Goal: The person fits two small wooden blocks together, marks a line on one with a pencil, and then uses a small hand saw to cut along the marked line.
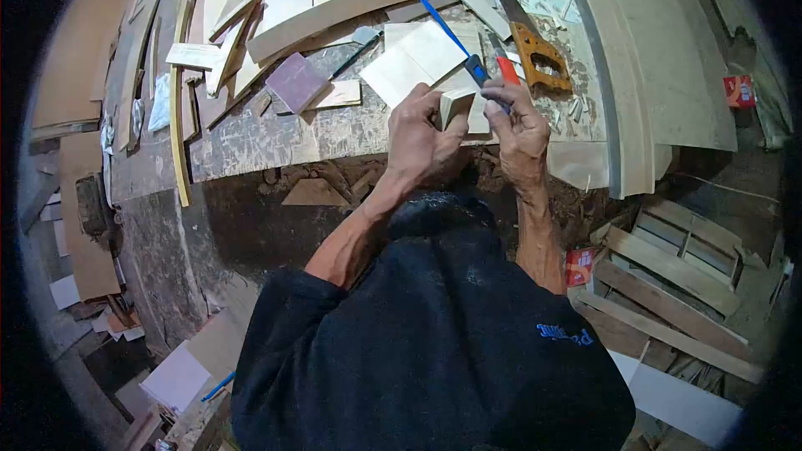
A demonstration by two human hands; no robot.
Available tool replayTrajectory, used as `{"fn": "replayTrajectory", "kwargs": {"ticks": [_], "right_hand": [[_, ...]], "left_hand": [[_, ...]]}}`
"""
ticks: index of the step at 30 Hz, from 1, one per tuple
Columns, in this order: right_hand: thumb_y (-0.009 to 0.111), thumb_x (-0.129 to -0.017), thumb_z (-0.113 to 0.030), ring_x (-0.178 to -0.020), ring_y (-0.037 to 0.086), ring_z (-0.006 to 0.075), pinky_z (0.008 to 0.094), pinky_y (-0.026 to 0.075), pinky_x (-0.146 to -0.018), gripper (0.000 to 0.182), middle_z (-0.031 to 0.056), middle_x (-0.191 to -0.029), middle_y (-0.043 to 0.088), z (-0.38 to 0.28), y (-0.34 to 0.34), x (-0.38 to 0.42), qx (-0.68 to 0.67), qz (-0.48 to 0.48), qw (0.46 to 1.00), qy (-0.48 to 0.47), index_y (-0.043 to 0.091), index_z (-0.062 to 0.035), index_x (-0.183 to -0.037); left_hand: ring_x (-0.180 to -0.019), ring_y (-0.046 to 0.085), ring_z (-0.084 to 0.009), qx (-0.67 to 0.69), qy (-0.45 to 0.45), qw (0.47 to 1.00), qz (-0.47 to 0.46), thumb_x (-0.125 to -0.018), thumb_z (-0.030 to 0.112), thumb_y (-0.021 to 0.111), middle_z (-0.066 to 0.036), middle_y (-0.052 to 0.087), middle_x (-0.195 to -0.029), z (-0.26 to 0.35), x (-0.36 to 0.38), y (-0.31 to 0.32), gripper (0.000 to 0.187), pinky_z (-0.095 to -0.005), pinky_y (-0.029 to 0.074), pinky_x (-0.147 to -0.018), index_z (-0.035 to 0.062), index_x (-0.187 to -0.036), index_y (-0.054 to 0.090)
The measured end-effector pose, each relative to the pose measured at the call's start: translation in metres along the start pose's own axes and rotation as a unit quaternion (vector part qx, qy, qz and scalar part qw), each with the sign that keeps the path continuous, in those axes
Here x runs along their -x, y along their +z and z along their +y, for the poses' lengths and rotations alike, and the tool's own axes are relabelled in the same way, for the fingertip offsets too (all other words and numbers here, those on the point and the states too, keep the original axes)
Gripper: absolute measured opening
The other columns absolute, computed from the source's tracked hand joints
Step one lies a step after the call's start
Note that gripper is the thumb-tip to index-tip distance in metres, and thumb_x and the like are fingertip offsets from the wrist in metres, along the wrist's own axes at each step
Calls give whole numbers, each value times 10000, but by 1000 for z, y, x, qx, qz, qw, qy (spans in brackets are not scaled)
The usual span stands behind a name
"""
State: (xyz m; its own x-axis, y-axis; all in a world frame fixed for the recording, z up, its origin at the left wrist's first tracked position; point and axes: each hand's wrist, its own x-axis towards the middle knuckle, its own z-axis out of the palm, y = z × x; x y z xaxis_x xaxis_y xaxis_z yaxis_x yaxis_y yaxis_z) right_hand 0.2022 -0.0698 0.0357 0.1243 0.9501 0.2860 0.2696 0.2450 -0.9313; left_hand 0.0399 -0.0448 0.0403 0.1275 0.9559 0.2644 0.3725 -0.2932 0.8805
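Jacket: dark, nearest, below both hands [434,326].
Left hand [420,135]: grasping a small pale wooden block [455,105], thumb and fingers on its sides, raised over the near edge of the tabletop [267,144].
Right hand [526,127]: just right of the block, thumb and fingers pinched round the dark near end of a slim blue tool [475,68], which points away to the upper left.
Pale board [411,63]: just beyond the left hand.
Purple square [297,83]: left of the left hand, beside a dark slim tool [357,54].
Red tool [508,69]: just beyond the right hand.
Saw [526,46]: beyond the right hand, its wooden handle nearest.
Curved wooden strip [351,17]: farther off, beyond the left hand.
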Motion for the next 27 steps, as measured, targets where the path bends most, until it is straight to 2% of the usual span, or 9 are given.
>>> {"fn": "replayTrajectory", "kwargs": {"ticks": [3, 4, 8, 16, 19, 20, 21, 23, 27], "right_hand": [[585, -943, -141, -1039, 583, 170, 304, 480, -885, 375, 119, -1112, 617, 5, 6, 9, -137, -1, 972, 190, 502, 36, -1264], [588, -945, -123, -1020, 589, 160, 292, 488, -872, 492, 137, -1096, 623, 8, 7, 10, -194, -40, 957, 212, 374, 68, -1345], [593, -913, -48, -968, 596, 131, 254, 493, -838, 599, 94, -1054, 620, 0, 23, 19, -267, -64, 932, 238, 287, 30, -1422], [582, -879, -33, -857, 580, 124, 264, 465, -775, 558, 68, -900, 644, -7, -2, -7, 9, -280, 941, 192, 361, 0, -1390], [579, -885, -49, -844, 588, 120, 266, 471, -772, 488, 77, -946, 660, 16, -3, -10, 14, -230, 962, 148, 429, 14, -1346], [594, -885, -67, -822, 597, 104, 256, 481, -750, 349, 74, -915, 679, 22, -5, -13, -32, -142, 978, 150, 560, 34, -1218], [595, -874, -111, -773, 604, 119, 268, 489, -716, 220, 92, -836, 683, 2, -11, -20, 107, -82, 974, 179, 659, 31, -1030], [632, -865, -148, -668, 596, 119, 281, 489, -634, 187, 77, -715, 668, 40, -29, -20, 100, 19, 979, 175, 684, 31, -882], [654, -863, -187, -572, 595, 137, 323, 471, -549, 216, 83, -621, 634, 53, -48, -21, 160, 72, 960, 217, 655, 24, -816]], "left_hand": [[-667, 614, -145, 165, -169, 971, -39, -798, 167, 741, -100, 655, -752, -12, 2, -6, 217, -302, 482, -575, -14, -881, 655], [-715, 602, -100, 220, -173, 960, -19, -838, 184, 728, -81, 682, -793, -13, 4, -3, 232, -272, 498, -608, -24, -910, 653], [-709, 618, -106, 285, -221, 932, -19, -842, 146, 726, -74, 690, -828, -22, 10, -6, 200, -265, 518, -629, -24, -922, 657], [-689, 619, -110, 315, -301, 859, -268, -813, 98, 715, -55, 662, -784, -46, 1, -37, 196, -260, 510, -609, -30, -942, 642], [-714, 640, -107, 279, -248, 895, -243, -843, 120, 726, -64, 686, -819, -50, 2, -32, 207, -259, 524, -646, -18, -973, 643], [-714, 641, -110, 258, -245, 907, -223, -845, 125, 724, -65, 688, -820, -54, 3, -30, 212, -258, 524, -643, -20, -978, 644], [-714, 642, -112, 237, -241, 919, -203, -846, 129, 722, -66, 689, -820, -59, 3, -26, 218, -257, 525, -639, -22, -984, 645], [-716, 646, -116, 198, -236, 937, -167, -847, 136, 720, -68, 692, -819, -66, 3, -19, 229, -257, 528, -632, -24, -993, 648], [-714, 648, -119, 167, -255, 944, -129, -844, 140, 722, -73, 693, -825, -69, 0, -10, 245, -258, 530, -625, -29, -1007, 652]]}}
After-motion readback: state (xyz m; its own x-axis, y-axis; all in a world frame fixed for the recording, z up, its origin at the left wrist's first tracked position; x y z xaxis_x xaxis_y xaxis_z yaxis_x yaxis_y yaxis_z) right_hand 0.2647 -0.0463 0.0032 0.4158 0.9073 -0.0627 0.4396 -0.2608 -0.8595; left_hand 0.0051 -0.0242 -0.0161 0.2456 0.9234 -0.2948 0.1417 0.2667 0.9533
